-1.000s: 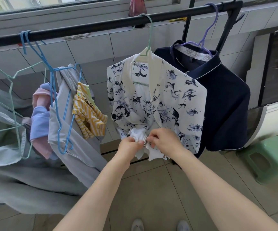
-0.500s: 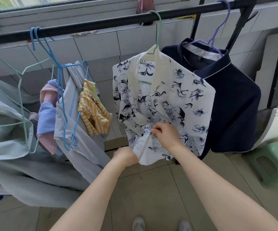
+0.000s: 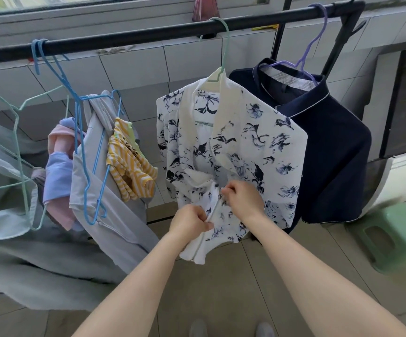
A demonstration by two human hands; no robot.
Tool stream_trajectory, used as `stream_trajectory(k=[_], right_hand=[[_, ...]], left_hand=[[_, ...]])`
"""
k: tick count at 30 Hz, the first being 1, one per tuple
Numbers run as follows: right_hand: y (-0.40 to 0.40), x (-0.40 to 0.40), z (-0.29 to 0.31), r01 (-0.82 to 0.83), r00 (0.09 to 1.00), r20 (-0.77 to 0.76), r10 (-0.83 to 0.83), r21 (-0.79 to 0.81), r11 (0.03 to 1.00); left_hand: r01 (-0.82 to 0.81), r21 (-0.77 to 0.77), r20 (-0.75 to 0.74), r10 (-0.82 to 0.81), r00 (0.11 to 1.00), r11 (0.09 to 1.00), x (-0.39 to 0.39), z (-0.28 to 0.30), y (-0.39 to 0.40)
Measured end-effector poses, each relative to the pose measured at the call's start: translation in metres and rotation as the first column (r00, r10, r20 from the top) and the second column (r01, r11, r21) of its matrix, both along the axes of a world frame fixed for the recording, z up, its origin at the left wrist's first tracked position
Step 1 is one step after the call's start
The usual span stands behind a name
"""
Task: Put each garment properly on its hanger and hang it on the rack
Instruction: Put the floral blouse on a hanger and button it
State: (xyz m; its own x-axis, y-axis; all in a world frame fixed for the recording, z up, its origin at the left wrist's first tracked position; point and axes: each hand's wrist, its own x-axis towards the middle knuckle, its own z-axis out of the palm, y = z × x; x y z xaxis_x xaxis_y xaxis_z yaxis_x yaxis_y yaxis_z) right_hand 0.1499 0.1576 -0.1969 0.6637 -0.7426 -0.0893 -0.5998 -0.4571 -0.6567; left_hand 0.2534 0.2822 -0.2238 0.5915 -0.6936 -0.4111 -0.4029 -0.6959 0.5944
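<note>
Both bare arms reach forward, left hand [image 3: 189,218] and right hand [image 3: 243,197] pinched closed (right higher).

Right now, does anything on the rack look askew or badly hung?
Yes. On the blue hangers, the grey garment and the yellow striped piece hang bunched and crooked rather than spread out. The floral blouse and navy top sit squarely.

My left hand [image 3: 190,221] pinches the bottom front edge of the flowery shirt [image 3: 253,152]. My right hand [image 3: 243,198] pinches the same front a bit higher up. The shirt hangs on a green hanger [image 3: 224,48] hooked over the black rack bar [image 3: 148,36]. Just beside it, on the right, a dark blue shirt [image 3: 333,152] hangs on a purple hanger [image 3: 315,42]. On the left are blue hangers [image 3: 80,132] with a gray garment [image 3: 114,215] and a small yellow striped one [image 3: 129,171] (all bunched up). A green stool [image 3: 396,235] sits on the floor.
</note>
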Motion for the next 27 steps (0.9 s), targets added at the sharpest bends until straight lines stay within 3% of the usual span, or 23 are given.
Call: stream_trajectory(k=[4, 8, 10, 12, 14, 16, 22, 27], right_hand=[[-0.009, 0.005, 0.011, 0.091, 0.982, 0.163, -0.098, 0.053, 0.994], [-0.007, 0.008, 0.02, 0.075, 0.965, 0.246, -0.096, 0.091, 0.993], [-0.005, 0.01, 0.023, 0.031, 0.963, 0.26, -0.067, 0.139, 0.99], [-0.003, 0.012, 0.026, -0.041, 0.972, 0.235, 0.0, 0.169, 0.985], [0.001, 0.013, 0.03, -0.111, 0.975, 0.211, 0.069, 0.191, 0.975], [0.004, 0.013, 0.035, -0.148, 0.975, 0.19, 0.113, 0.184, 0.972], [-0.002, 0.013, 0.037, -0.066, 0.99, 0.138, 0.03, 0.271, 0.96], [-0.008, 0.024, 0.059, 0.053, 0.931, 0.314, -0.189, 0.396, 0.917]], left_hand=[[0.053, 0.182, -0.032, -0.048, 0.998, 0.982, 0.007, -0.014, 0.008], [0.173, 0.332, 0.001, -0.184, 0.983, 0.927, 0.008, -0.012, 0.01], [0.191, 0.235, -0.028, -0.19, 0.981, 0.953, 0.008, -0.007, 0.004], [0.07, -0.051, -0.116, -0.075, 0.99, 0.996, 0.006, 0.006, -0.004], [-0.068, -0.281, -0.104, 0.041, 0.994, 0.957, 0.007, 0.019, -0.016], [-0.098, -0.361, -0.032, 0.093, 0.995, 0.927, 0.011, 0.025, -0.026], [-0.008, -0.263, -0.019, 0.003, 1.0, 0.965, 0.017, 0.014, -0.022], [0.068, -0.119, -0.005, -0.069, 0.998, 0.991, 0.018, 0.0, -0.016]])
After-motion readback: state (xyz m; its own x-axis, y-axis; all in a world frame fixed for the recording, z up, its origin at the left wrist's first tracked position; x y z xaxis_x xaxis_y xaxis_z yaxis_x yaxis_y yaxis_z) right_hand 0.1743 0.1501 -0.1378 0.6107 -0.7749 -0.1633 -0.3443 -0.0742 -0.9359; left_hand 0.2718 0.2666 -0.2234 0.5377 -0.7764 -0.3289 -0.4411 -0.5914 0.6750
